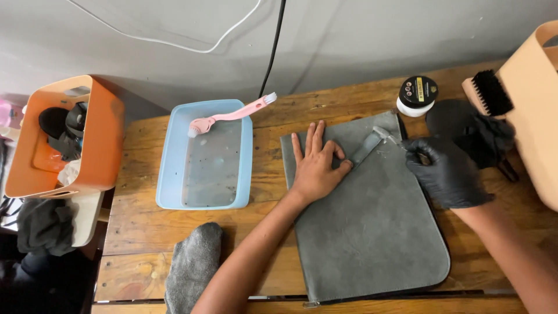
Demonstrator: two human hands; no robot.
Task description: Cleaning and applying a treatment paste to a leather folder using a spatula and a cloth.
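Bare left hand (314, 166) flat on grey suede sleeve (366, 227), frame centre
My black-gloved right hand (447, 171) pinches its strap end (385, 134), upper right

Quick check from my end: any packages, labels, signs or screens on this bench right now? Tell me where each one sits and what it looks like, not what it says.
Small round white jar with black lid: back right of the wooden table, just beyond the grey suede sleeve's top corner; its lid carries a label with a yellowish band and small coloured round marks.
No signs or screens visible.
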